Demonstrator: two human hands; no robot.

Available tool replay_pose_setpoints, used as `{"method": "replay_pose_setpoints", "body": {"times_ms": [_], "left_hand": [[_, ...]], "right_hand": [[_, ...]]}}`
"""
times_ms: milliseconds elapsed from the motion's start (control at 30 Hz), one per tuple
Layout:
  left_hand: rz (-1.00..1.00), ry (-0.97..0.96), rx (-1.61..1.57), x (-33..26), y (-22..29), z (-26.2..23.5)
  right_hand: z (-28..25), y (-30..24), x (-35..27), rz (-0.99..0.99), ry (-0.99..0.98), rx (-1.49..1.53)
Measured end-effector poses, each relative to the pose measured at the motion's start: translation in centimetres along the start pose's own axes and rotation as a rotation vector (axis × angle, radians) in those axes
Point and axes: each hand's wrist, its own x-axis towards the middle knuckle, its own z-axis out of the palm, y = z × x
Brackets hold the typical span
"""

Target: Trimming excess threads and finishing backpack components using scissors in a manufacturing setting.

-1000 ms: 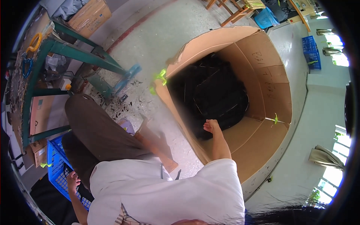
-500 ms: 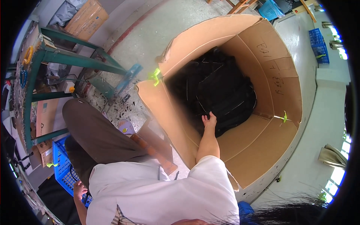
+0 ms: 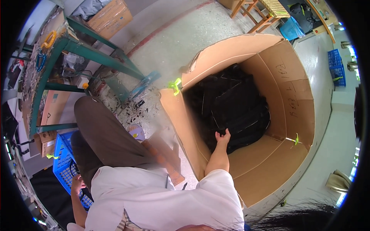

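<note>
A big open cardboard box [image 3: 285, 115] stands on the floor to my right, with a heap of black parts [image 3: 231, 107] in its far half. My right hand [image 3: 222, 137] reaches down into the box and rests on the near edge of the black heap, fingers curled on it; whether it grips a piece I cannot tell. My left hand [image 3: 76, 184] hangs low at my left side, at the rim of a blue plastic crate [image 3: 61, 161], fingers bent, nothing visibly held.
A green metal-framed workbench [image 3: 77, 50] stands to the left with tools on top. Small scraps litter the concrete floor [image 3: 131, 109] near my brown-trousered leg [image 3: 104, 134]. Cardboard boxes [image 3: 111, 15], wooden stools [image 3: 262, 11] and blue crates [image 3: 335, 65] lie farther off.
My right hand has pushed deeper into the box, from its near wall onto the black heap. The view has swung, shifting the box toward the middle. My left hand stays by the blue crate.
</note>
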Motion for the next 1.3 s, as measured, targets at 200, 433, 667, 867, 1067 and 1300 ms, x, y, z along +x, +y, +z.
{"method": "replay_pose_setpoints", "body": {"times_ms": [200,433,667,867,1067,1300], "left_hand": [[0.025,0.004,-0.04,0.6,-0.8,0.6],[0.013,0.037,-0.036,-0.7,0.9,0.4],[0.575,0.09,0.146,3.4,6.8,-2.0],[1.063,-0.11,-0.179,-11.6,30.3,6.4],[1.194,-0.587,-0.503,-18.2,39.7,12.0],[0.981,-0.613,-0.719,-20.0,34.3,4.6]], "right_hand": [[-1.1,-1.7,1.6,0.06,-0.042,-0.035],[0.5,-1.7,0.8,-0.053,0.06,-0.001],[12.0,-6.0,-8.4,-0.21,-0.537,0.226],[16.6,-0.7,-33.8,-0.122,-0.794,0.218],[11.3,8.5,-47.2,-0.095,-1.092,0.065],[7.2,19.7,-52.3,-0.045,-1.519,-0.388]]}}
